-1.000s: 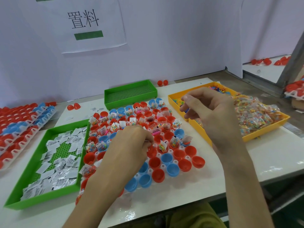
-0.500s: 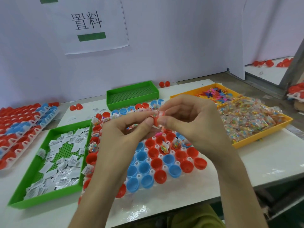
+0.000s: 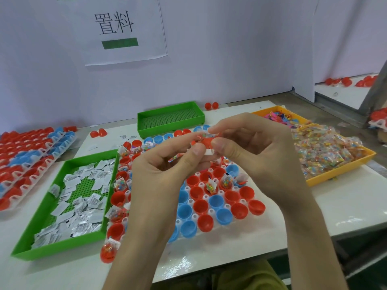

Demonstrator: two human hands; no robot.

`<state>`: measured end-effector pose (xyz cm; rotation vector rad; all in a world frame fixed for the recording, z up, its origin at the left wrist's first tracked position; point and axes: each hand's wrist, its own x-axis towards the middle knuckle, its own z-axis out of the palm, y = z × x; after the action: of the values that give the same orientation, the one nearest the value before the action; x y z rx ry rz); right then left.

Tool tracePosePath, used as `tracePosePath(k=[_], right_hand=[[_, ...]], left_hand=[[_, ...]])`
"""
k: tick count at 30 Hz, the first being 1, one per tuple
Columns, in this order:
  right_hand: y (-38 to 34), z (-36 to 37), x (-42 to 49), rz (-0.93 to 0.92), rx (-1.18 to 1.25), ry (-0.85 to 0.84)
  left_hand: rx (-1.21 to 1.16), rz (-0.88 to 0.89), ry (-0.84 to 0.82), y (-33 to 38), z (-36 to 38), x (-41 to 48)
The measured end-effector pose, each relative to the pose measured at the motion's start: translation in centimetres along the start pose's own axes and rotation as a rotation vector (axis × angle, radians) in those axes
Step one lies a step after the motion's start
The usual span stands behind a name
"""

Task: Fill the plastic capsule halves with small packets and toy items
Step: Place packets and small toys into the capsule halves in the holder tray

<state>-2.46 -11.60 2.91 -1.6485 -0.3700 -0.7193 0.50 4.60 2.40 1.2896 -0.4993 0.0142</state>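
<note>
Above the white holder tray of red and blue plastic capsule halves (image 3: 217,203), at twelve o'clock, the left hand (image 3: 167,164) and right hand (image 3: 257,155) are together pinching a small red capsule half (image 3: 206,142) stuffed with packets.

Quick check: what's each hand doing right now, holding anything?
Left hand: closed, pinching the red capsule half with its packets.
Right hand: closed, pinching the same red capsule half from the other side.

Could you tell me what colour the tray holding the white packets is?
Green tray, clearest in the head view.
</note>
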Motion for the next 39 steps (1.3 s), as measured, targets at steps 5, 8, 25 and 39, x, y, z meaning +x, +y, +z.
tracePosePath(k=[5, 8, 25, 39], right_hand=[[0.0, 0.1, 0.0, -0.054, 0.013, 0.066], [0.1, 0.1, 0.1, -0.102, -0.008, 0.088], [0.4, 0.0, 0.0, -0.027, -0.055, -0.023], [0.1, 0.4, -0.1, -0.135, -0.144, -0.077]], left_hand=[[0.018, 0.000, -0.002, 0.1, 0.1, -0.1], [0.025, -0.009, -0.033, 0.2, 0.1, 0.0], [-0.040, -0.042, 0.097, 0.7, 0.7, 0.0], [-0.181, -0.237, -0.032, 1.0, -0.4, 0.5]])
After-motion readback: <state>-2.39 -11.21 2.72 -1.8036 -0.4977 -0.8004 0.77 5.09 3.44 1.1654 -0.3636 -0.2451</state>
